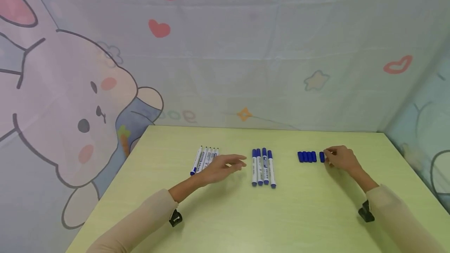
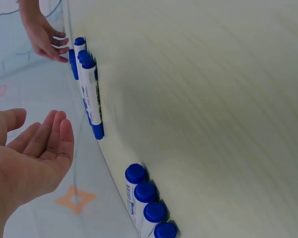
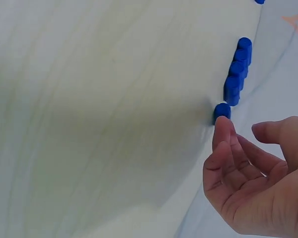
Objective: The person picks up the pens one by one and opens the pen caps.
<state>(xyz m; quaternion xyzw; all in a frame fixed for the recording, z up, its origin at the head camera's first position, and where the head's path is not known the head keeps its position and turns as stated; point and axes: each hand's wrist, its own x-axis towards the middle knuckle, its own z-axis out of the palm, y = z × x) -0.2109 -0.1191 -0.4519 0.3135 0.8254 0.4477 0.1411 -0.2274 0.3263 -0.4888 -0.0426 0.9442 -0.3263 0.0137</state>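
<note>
My right hand [image 1: 341, 158] is at the right of the table, a fingertip touching a single blue marker cap [image 1: 321, 157]. In the right wrist view its thumb stands apart from that cap [image 3: 222, 112], with the fingers loosely bent. Just left of it, several more blue caps [image 1: 307, 157] stand side by side in a row. My left hand [image 1: 223, 169] hovers with relaxed fingers, holding nothing, between two marker groups. Several capped whiteboard markers [image 1: 260, 171] lie to its right. Partly hidden behind it are several uncapped markers [image 1: 202, 159], dark tips pointing away.
The pale yellow-green table [image 1: 225, 218] ends at the back against a hanging cloth [image 1: 232, 69] printed with a rabbit and hearts. More cloth [image 1: 425, 128] hangs along the right side. A black device [image 1: 366, 212] sits under the right wrist, another [image 1: 175, 218] under the left.
</note>
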